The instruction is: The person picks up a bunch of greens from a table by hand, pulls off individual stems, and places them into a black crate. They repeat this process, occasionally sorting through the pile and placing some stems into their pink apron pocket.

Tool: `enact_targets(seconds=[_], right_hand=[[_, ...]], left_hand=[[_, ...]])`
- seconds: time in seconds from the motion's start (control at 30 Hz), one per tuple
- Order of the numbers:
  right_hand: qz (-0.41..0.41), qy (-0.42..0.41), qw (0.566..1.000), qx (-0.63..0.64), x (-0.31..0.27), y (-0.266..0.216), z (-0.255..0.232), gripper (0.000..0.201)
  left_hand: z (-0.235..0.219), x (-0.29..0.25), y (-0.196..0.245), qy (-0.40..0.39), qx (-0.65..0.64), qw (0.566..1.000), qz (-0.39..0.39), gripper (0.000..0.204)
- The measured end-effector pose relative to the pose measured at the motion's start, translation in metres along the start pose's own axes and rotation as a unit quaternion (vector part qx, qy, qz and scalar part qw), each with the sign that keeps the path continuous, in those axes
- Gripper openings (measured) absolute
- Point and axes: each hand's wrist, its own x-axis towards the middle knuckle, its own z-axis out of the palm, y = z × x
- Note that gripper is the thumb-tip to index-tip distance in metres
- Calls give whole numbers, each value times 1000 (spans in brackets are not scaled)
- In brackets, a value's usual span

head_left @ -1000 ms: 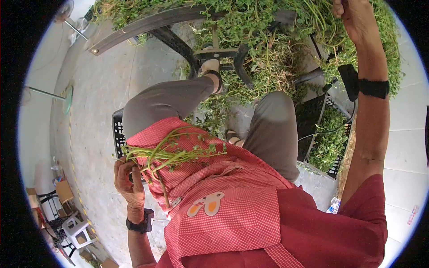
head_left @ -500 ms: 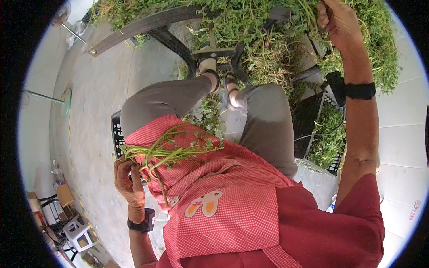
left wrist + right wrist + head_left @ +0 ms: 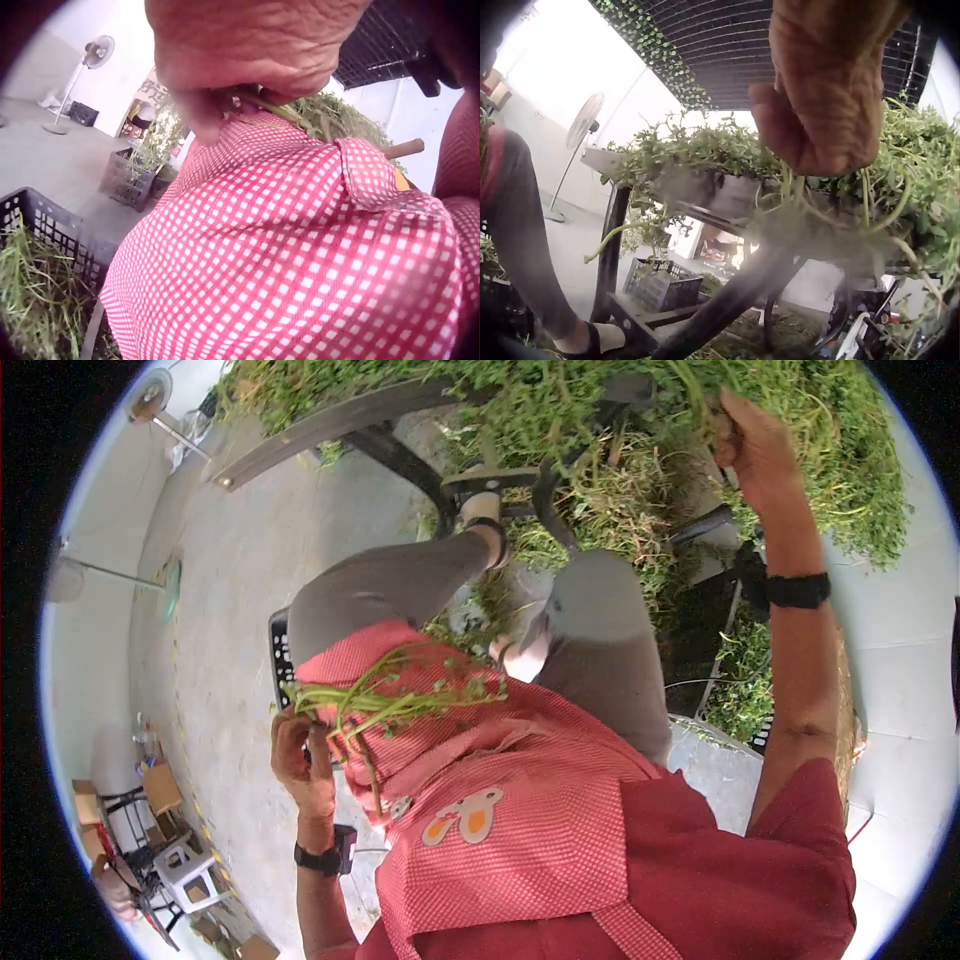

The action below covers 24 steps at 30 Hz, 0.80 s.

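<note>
In the head view my left hand point(image 3: 303, 760) grips a small bunch of leafy green stems point(image 3: 400, 700) by its thick ends, over the red checked apron point(image 3: 520, 810). The left wrist view shows that hand point(image 3: 259, 45) from behind, most of its fingers hidden. My right hand point(image 3: 762, 455) is at the near side of a large heap of the same greens point(image 3: 560, 410) on the table. Its fingers are curled, and in the right wrist view stems run out from below this hand point(image 3: 829, 97), pinched in the fingers.
The table's edge point(image 3: 340, 425) runs in front of the knees. Below it lies a mound of cut, partly yellowed greens point(image 3: 620, 500). A black crate point(image 3: 740, 680) with greens stands at the right, another crate point(image 3: 45, 217) by the lap. A standing fan point(image 3: 97, 52) is farther off.
My right hand has come down and left along the heap, its fingers closing on stems. The left hand keeps its bunch. The view has shifted slightly, and the right foot has moved.
</note>
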Motion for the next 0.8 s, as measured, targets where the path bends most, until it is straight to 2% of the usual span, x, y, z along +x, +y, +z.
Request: enact_targets(seconds=[0.03, 0.07, 0.13, 0.17, 0.2, 0.27, 0.33, 0.37, 0.4, 0.43, 0.47, 0.5, 0.57, 0.67, 0.73, 0.8], right_hand=[[6, 32, 999, -7, -2, 2, 4, 25], [10, 23, 1000, 1, -10, 0, 12, 25], [-31, -22, 999, -17, -26, -5, 26, 25], [-19, -40, 997, -56, -25, -1, 25, 28], [-21, -46, 997, -50, -32, -3, 37, 28], [-33, -105, 985, -134, -59, -9, 65, 27], [-11, -233, 972, -36, -81, 8, 98, 23], [21, -266, 961, -71, -101, 0, 125, 24], [54, -298, 947, -108, -119, -7, 153, 25], [18, -358, 924, -133, -129, -5, 171, 28], [-17, -417, 895, -158, -137, 2, 186, 32], [-22, -421, 893, -160, -148, 7, 199, 32], [-271, -385, 857, -209, -170, 13, 216, 45], [-280, -411, 836, -231, -192, 11, 224, 53], [-317, -414, 812, -262, -200, 12, 232, 59], [-283, -347, 854, -264, -207, 16, 245, 60]], left_hand=[[-2, 0, 2, -9, 2, 1000, -9, 5], [-3, 0, 0, -14, 9, 1000, -12, 7], [0, 3, 4, -3, -20, 1000, 13, 10], [1, 4, 3, 6, -13, 1000, 26, 11], [2, 5, 4, 14, -8, 999, 39, 11], [2, 7, 7, 11, -2, 999, 48, 13], [5, 9, 13, 11, 9, 998, 56, 13], [5, 9, 17, 20, 10, 998, 59, 13], [5, 9, 21, -6, 29, 998, 61, 11], [4, 9, 23, -33, 46, 997, 61, 10], [5, 9, 25, -25, 46, 997, 62, 10], [6, 9, 25, -14, 46, 996, 76, 11], [6, 11, 27, -2, 51, 992, 118, 13], [3, 10, 25, -11, 65, 993, 95, 14], [2, 10, 24, -9, 33, 997, 73, 14], [0, 11, 21, -12, 77, 989, 129, 14]])
